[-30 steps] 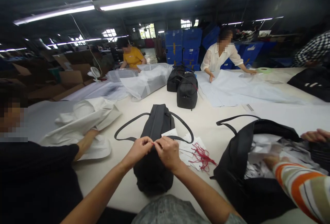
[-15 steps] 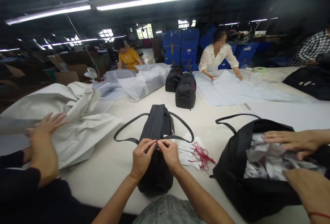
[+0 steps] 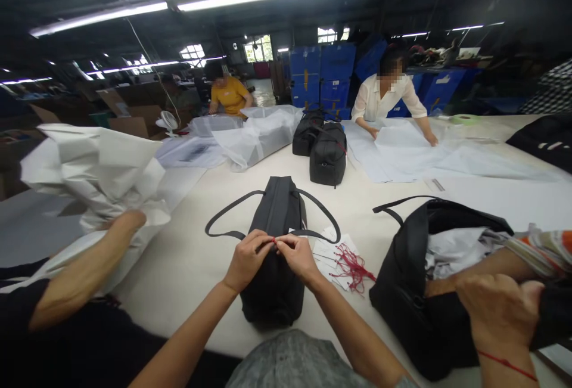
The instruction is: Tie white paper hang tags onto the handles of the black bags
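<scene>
A black handbag [image 3: 274, 209] stands lengthwise on the table before me, its two strap handles looping out to either side. Above its top, my left hand [image 3: 250, 257] and my right hand [image 3: 295, 255] meet, fingertips pinched on a small piece of red string [image 3: 273, 239]. Most of that string is hidden by my fingers. Right of the bag lies a pile of white paper tags [image 3: 333, 257] with a tangle of red strings [image 3: 355, 269]. One tag partly shows behind my right hand.
On my right, a co-worker's hands work at an open black bag [image 3: 402, 269] stuffed with white paper [image 3: 456, 251]. To the left, another person's arm [image 3: 96, 263] handles crumpled pale sheeting [image 3: 98, 167]. Two black bags [image 3: 328, 155] stand farther back; a person in white [image 3: 388, 102] handles thin sheets.
My hands stay pinched together over the bag, barely moved. The left neighbour has lifted and bunched the sheeting. The right neighbour's arm has reached deeper into the open bag. My view has shifted slightly.
</scene>
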`<action>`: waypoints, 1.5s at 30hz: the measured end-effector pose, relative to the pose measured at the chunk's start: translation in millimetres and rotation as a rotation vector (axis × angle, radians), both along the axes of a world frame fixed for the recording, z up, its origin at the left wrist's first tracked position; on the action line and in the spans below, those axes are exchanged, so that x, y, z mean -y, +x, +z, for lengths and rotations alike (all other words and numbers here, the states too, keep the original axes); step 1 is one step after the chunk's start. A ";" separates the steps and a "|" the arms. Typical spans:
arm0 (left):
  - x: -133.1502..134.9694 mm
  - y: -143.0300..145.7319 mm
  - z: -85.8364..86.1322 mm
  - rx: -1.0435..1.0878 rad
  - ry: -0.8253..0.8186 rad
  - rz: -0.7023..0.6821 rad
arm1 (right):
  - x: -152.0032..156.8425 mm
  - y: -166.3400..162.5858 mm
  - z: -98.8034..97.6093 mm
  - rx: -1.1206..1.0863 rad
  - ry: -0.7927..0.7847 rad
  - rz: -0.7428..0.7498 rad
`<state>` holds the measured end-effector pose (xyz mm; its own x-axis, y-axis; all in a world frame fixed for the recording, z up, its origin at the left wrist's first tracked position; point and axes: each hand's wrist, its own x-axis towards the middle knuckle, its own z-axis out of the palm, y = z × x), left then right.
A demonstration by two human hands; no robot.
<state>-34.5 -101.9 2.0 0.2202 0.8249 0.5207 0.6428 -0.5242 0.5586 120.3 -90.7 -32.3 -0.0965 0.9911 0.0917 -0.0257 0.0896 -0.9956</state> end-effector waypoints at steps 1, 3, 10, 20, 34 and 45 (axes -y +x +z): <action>-0.8 -0.3 -1.0 0.029 -0.019 0.011 | -0.8 -0.3 -0.6 0.003 -0.007 0.007; -2.2 -0.5 -2.4 0.096 -0.063 0.029 | -2.8 -0.8 -1.6 0.009 -0.015 0.019; -1.2 -1.2 -7.2 0.357 -0.341 0.093 | -3.2 1.1 3.1 0.060 0.047 0.050; 3.3 3.2 -13.2 0.567 -0.527 0.133 | 7.3 -12.6 -0.5 0.167 0.298 -0.164; 1.4 -5.6 -10.5 0.260 -0.282 0.030 | -9.4 -8.7 -6.3 -0.092 -0.094 0.015; -17.5 -16.6 -8.2 0.240 -0.428 -0.121 | -9.4 -0.7 -3.9 -0.096 -0.096 0.092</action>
<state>-51.2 -84.4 -6.2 0.2431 0.9514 0.1890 0.4189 -0.2787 0.8642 119.6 -81.3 -36.2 -0.1829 0.9831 0.0100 -0.1251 -0.0132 -0.9921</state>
